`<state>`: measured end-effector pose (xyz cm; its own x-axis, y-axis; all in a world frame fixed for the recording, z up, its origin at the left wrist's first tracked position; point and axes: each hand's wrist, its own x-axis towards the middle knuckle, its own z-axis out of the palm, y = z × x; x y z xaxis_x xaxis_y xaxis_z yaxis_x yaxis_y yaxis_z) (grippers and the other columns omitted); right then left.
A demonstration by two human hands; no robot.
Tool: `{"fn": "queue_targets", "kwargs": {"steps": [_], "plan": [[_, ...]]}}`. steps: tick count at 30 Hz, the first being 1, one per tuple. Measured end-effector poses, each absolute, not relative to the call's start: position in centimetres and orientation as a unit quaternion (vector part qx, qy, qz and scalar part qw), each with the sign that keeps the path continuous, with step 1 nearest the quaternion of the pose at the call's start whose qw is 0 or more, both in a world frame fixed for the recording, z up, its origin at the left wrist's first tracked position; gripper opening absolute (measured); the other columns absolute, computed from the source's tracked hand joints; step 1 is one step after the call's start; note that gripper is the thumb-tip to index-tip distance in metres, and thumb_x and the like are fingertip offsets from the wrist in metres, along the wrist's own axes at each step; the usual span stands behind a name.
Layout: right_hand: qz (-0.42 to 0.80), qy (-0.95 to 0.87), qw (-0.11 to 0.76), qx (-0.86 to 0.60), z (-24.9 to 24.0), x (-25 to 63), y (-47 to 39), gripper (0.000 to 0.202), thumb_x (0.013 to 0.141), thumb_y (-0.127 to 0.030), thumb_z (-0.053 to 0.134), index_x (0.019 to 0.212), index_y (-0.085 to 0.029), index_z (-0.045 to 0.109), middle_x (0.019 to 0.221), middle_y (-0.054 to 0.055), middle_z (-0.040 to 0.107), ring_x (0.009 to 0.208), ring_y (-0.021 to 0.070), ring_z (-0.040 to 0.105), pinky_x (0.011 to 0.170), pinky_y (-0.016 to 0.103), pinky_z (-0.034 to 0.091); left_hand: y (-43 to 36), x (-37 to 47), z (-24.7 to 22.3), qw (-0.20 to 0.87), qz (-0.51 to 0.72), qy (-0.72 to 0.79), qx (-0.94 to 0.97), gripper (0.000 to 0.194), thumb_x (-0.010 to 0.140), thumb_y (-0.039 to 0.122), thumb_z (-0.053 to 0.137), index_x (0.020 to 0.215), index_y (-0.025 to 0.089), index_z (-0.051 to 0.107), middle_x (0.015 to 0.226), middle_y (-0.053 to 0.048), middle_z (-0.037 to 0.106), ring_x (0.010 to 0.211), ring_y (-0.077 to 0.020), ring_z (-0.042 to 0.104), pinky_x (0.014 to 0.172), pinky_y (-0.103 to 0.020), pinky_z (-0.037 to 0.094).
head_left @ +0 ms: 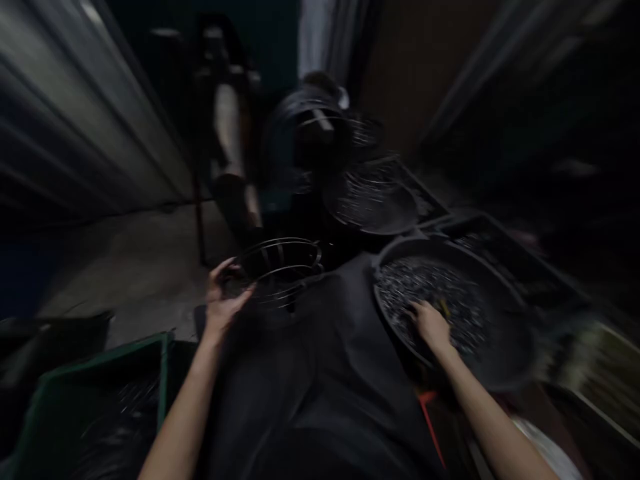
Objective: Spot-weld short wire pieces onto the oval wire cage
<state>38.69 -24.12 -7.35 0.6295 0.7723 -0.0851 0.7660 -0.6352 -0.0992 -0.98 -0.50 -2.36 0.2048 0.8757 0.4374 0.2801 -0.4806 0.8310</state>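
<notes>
Holding, head view: left hand [226,297], half-curled on the left end of a wire ring frame [281,253], centre, long axis crosswise; right hand [433,325], fingers bent into small metal pieces [417,280], grasp unclear, round basin [507,357], centre right.

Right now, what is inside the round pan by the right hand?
In the pan lie many small shiny pieces, with the right hand on them and something yellow beside it, too blurred to name. What lies under the pieces is covered.

A round basin [513,333] carries small pieces [417,283], seemingly metal; a green crate [103,357] holds dark plastic [120,427].
</notes>
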Motion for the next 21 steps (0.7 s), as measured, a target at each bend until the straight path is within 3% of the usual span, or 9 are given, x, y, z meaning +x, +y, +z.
{"fn": "queue_targets", "kwargs": {"steps": [3, 6, 9, 11, 14, 17, 21], "plan": [[0.031, -0.424, 0.065, -0.903, -7.4, 39.7, -23.4, 0.015, 0.082, -0.025, 0.057, 0.078, -0.018, 0.070, 0.080, 0.007, 0.068, 0.066, 0.0167, 0.063, 0.056, 0.024, 0.043, 0.6, -2.9, -2.3, 0.287, 0.497, 0.418, 0.704, 0.071, 0.062, 0.036, 0.081, 0.124, 0.025, 0.048, 0.110, -0.005, 0.059, 0.100, -0.0214, 0.060, 0.093, -0.041, 0.050], [0.004, -0.440, 0.122, -0.889, -6.2, 39.4, -23.6, 0.030, 0.089, -0.034, 0.049, 0.075, -0.017, 0.070, 0.073, 0.008, 0.069, 0.062, 0.0180, 0.063, 0.057, 0.026, 0.046, 0.7, -3.1, -2.1, 0.264, 0.491, 0.426, 0.712, 0.074, 0.060, 0.036, 0.081, 0.125, 0.024, 0.047, 0.112, -0.005, 0.059, 0.102, -0.0235, 0.060, 0.094, -0.044, 0.050], [0.002, -0.463, 0.221, -0.858, -2.6, 37.0, -23.4, 0.041, 0.090, -0.049, 0.044, 0.083, -0.018, 0.070, 0.072, 0.007, 0.070, 0.060, 0.0192, 0.064, 0.056, 0.028, 0.048, -0.7, -0.9, -1.2, 0.234, 0.462, 0.426, 0.742, 0.065, 0.064, 0.035, 0.078, 0.120, 0.022, 0.051, 0.111, -0.005, 0.060, 0.101, -0.0228, 0.060, 0.092, -0.042, 0.050], [0.057, -0.474, 0.318, -0.819, 0.4, 34.5, -21.9, 0.037, 0.084, -0.055, 0.054, 0.085, -0.021, 0.070, 0.073, 0.004, 0.070, 0.061, 0.0189, 0.065, 0.057, 0.028, 0.050, -1.2, 0.9, -0.7, 0.227, 0.448, 0.411, 0.761, 0.056, 0.067, 0.031, 0.075, 0.117, 0.021, 0.053, 0.111, -0.006, 0.060, 0.103, -0.0225, 0.060, 0.092, -0.040, 0.050], [0.208, -0.544, 0.406, -0.704, 4.4, 29.4, -17.2, 0.028, 0.080, -0.047, 0.063, 0.092, -0.022, 0.068, 0.082, 0.002, 0.071, 0.071, 0.0181, 0.067, 0.064, 0.026, 0.053, -1.1, 2.3, -0.1, 0.215, 0.411, 0.403, 0.789, 0.055, 0.067, 0.022, 0.073, 0.118, 0.024, 0.053, 0.114, -0.006, 0.059, 0.110, -0.0245, 0.056, 0.096, -0.042, 0.046], [0.296, -0.643, 0.405, -0.579, 6.5, 24.7, -11.8, 0.019, 0.084, -0.033, 0.060, 0.097, -0.022, 0.067, 0.092, 0.002, 0.072, 0.084, 0.0176, 0.068, 0.074, 0.026, 0.054, -1.4, 2.3, 0.6, 0.195, 0.386, 0.405, 0.806, 0.060, 0.067, 0.019, 0.073, 0.122, 0.026, 0.050, 0.118, -0.007, 0.057, 0.112, -0.0259, 0.054, 0.095, -0.043, 0.043], [0.154, -0.763, 0.339, -0.528, 5.8, 22.4, -7.3, 0.020, 0.087, -0.021, 0.057, 0.104, -0.019, 0.067, 0.100, 0.004, 0.072, 0.086, 0.0170, 0.068, 0.077, 0.027, 0.054, -1.9, 1.6, 1.2, 0.192, 0.378, 0.394, 0.816, 0.061, 0.068, 0.020, 0.073, 0.124, 0.026, 0.047, 0.118, -0.007, 0.058, 0.111, -0.0263, 0.055, 0.091, -0.041, 0.043]]}}
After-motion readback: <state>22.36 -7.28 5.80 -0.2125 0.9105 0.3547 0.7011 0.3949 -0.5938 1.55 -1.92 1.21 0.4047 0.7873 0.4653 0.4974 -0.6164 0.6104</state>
